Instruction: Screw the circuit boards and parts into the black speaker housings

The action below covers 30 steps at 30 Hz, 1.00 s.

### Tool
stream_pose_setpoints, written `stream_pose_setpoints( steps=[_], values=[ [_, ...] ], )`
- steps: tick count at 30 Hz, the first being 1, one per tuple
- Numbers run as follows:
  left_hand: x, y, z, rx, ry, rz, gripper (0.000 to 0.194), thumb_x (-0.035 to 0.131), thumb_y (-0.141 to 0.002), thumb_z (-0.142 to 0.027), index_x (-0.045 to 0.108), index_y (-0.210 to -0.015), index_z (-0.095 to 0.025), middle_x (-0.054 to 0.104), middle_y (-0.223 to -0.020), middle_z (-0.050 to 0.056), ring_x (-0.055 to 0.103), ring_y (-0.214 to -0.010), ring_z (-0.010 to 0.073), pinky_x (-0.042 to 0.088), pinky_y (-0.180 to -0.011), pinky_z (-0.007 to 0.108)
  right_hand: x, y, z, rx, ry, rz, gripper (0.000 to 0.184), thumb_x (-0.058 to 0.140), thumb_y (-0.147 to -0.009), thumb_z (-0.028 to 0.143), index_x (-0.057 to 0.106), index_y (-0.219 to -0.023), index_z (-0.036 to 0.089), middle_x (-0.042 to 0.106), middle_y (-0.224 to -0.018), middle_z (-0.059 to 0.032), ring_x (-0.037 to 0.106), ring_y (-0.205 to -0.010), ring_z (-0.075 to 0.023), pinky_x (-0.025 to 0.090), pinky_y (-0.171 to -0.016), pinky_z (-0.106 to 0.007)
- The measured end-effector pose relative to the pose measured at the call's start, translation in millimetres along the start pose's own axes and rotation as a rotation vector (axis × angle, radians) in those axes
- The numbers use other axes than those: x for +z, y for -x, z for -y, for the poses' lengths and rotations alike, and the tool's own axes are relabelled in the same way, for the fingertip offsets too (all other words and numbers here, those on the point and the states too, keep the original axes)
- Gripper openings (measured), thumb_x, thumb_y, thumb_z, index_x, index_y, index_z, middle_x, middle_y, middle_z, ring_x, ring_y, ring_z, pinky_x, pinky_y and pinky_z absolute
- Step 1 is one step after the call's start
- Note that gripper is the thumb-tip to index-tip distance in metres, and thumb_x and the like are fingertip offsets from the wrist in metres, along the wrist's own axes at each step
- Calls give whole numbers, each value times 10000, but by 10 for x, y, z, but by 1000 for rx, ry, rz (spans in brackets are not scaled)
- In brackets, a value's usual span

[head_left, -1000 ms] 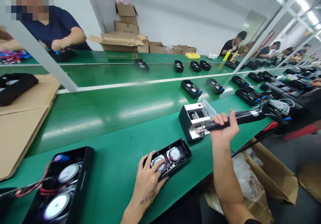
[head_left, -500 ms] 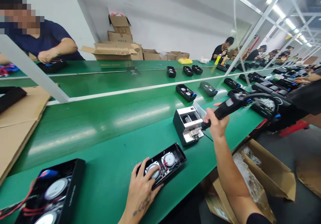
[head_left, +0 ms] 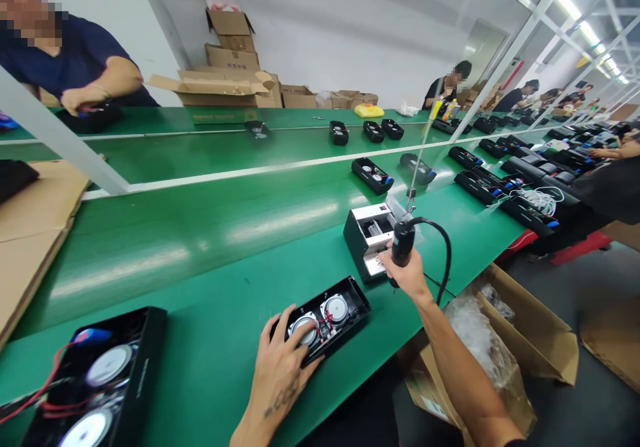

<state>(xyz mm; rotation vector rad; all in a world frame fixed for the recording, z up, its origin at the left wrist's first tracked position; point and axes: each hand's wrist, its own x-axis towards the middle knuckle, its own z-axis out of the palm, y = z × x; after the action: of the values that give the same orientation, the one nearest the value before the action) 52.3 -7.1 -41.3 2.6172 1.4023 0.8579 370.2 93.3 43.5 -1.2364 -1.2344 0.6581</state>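
My left hand (head_left: 281, 357) grips the near left end of a black speaker housing (head_left: 345, 335) lying on the green bench, its fingers over one of the two round drivers and its thumb along the near side. Red wires run between the drivers. My right hand (head_left: 411, 276) is wrapped round a black electric screwdriver (head_left: 403, 239), held nearly upright with its tip down. A black cable loops from its top, and a hook on a hanging cord is just above. Right behind the screwdriver stands a black and silver screw feeder (head_left: 358, 250), partly hidden by my hand.
A larger-looking speaker housing (head_left: 143, 373) with red wires lies at the near left, beside a cardboard sheet (head_left: 35, 253). More housings (head_left: 373, 175) sit along the line. A co-worker (head_left: 95, 67) works across the belt. Open cartons (head_left: 533, 327) stand below the bench edge at right.
My right hand has swung the screwdriver from lying nearly level at the feeder to upright, a little nearer me. My left hand stays on the housing. The view has shifted slightly.
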Motion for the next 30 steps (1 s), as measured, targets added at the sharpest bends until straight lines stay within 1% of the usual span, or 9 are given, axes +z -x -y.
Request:
stream_pose_setpoints(
  steps=[2, 7, 9, 12, 15, 18, 21, 26, 30],
  values=[
    [-6, -7, -8, -14, 14, -5, 236, 958, -774, -315, 741, -708, -251, 830, -1247, -62, 611, -1408, 435, 421, -1168, 599, -30, 59, 27, -10, -52, -32, 354, 852, -870, 415, 616, -1050, 222, 578, -529, 106, 513, -408, -128, 458, -454, -278],
    [8, -13, -7, -30, 35, -18, 246, 987, -734, -306, 747, -711, -258, 835, -1226, -70, 620, -1399, 434, 421, -1169, 598, -36, -75, 104, -165, -154, -360, 403, 815, -913, 453, 514, -1093, 255, 579, -555, 131, 535, -430, -132, 501, -543, -307],
    [17, -5, -6, -27, 38, -20, 239, 987, -738, -316, 755, -720, -263, 834, -1227, -59, 617, -1403, 430, 418, -1172, 600, -9, -167, 115, -170, -135, -376, 416, 817, -899, 474, 501, -1056, 254, 577, -550, 130, 532, -426, -132, 500, -542, -312],
    [19, 6, -6, -20, 39, -22, 226, 974, -760, -329, 760, -728, -266, 831, -1237, -50, 604, -1421, 425, 413, -1181, 606, 22, -254, 113, -120, -102, -299, 408, 838, -874, 479, 515, -977, 252, 571, -529, 120, 526, -424, -130, 497, -525, -310],
    [14, 9, -5, -14, 31, -18, 218, 964, -773, -327, 759, -730, -264, 826, -1252, -55, 597, -1427, 426, 412, -1183, 612, 23, -231, 108, -27, -78, -150, 415, 902, -805, 457, 568, -923, 240, 567, -521, 101, 513, -407, -129, 456, -449, -292],
    [13, 7, -6, -10, 20, -15, 225, 970, -766, -355, 767, -734, -264, 825, -1249, -42, 598, -1422, 427, 413, -1183, 613, 20, -60, 139, 88, -110, 29, 408, 930, -781, 409, 598, -942, 234, 565, -519, 101, 488, -379, -119, 411, -398, -269],
    [8, 7, -17, -3, 9, 1, 223, 972, -770, -367, 777, -751, -262, 822, -1254, -38, 589, -1433, 428, 417, -1187, 619, 63, 219, 266, 156, -292, 150, 373, 883, -857, 353, 581, -1051, 253, 550, -525, 130, 462, -370, -106, 407, -409, -251],
    [-23, 1, -64, -12, 6, 15, 266, 972, -778, -368, 747, -709, -244, 824, -1253, -49, 600, -1425, 440, 439, -1175, 632, 320, 654, 617, 138, -603, 230, 317, 798, -955, 292, 552, -1155, 281, 514, -561, 143, 427, -374, -93, 411, -417, -240],
    [-46, -2, -101, -24, -7, 40, 245, 960, -796, -380, 764, -735, -247, 821, -1260, -23, 589, -1439, 442, 444, -1179, 638, 607, 877, 750, 61, -724, 328, 260, 737, -1023, 282, 552, -1204, 303, 512, -611, 131, 431, -391, -83, 413, -419, -223]
  ],
)
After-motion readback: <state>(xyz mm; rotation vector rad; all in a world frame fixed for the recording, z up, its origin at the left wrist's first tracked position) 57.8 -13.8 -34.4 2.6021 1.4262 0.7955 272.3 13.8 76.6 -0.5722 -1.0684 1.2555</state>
